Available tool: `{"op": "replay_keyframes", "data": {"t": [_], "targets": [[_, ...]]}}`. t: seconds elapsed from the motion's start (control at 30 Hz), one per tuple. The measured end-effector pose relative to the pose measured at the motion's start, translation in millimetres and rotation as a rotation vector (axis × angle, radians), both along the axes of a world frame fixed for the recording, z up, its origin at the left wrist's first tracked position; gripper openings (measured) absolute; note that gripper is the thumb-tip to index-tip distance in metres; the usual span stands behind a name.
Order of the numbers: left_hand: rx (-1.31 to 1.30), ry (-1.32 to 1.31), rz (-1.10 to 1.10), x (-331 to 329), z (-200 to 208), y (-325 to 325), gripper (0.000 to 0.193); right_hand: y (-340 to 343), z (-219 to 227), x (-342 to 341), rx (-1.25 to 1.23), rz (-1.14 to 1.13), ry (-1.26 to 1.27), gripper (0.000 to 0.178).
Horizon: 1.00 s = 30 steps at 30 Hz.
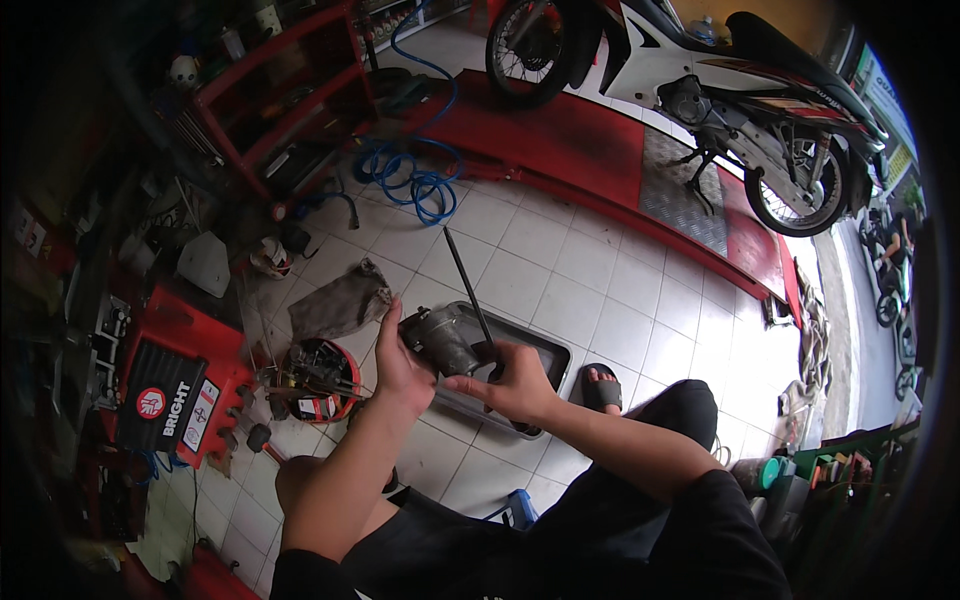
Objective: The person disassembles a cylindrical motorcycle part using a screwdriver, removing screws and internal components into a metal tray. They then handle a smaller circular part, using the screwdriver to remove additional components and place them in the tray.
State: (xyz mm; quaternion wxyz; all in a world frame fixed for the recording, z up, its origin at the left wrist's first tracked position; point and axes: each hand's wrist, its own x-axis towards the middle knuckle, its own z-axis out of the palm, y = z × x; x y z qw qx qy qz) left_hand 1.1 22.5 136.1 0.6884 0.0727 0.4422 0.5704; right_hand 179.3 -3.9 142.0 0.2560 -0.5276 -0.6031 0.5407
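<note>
Over a grey rectangular tray (558, 352) on the floor, I hold a dark grey, roughly cylindrical metal engine part (446, 342) with a wider flanged end. My left hand (403, 362) is closed around its left side, thumb pointing up. My right hand (515, 383) grips a long thin black rod (467, 270) that slants up and away; its lower end is hidden by the hand. The right thumb reaches to the lower end of the metal part. A crumpled grey rag (335, 303) lies just left of the tray.
A red container (352, 385) of tools stands left of the tray, near a red-and-black machine (170, 390). Coiled blue hose (425, 190) lies ahead. Beyond is a red lift platform (590, 140) carrying a motorcycle (700, 105). A red shelf (270, 80) stands far left.
</note>
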Motion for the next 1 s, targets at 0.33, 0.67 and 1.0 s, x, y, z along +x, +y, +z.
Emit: {"op": "replay_keyframes", "data": {"t": [0.33,0.67,1.0], "targets": [[0.298,-0.021,-0.313,1.3,-16.6,-8.6,0.060,6.1,-9.6,18.7,-0.403,-0.013,0.594,0.052],[-0.122,-0.115,0.064,-3.9,-28.8,6.4,0.050,-7.6,20.6,19.0,-0.451,0.141,0.267,0.057],[-0.029,0.060,0.204,-34.8,-20.0,11.9,0.043,-27.1,28.3,29.6,-0.217,0.358,0.130,0.029]]}}
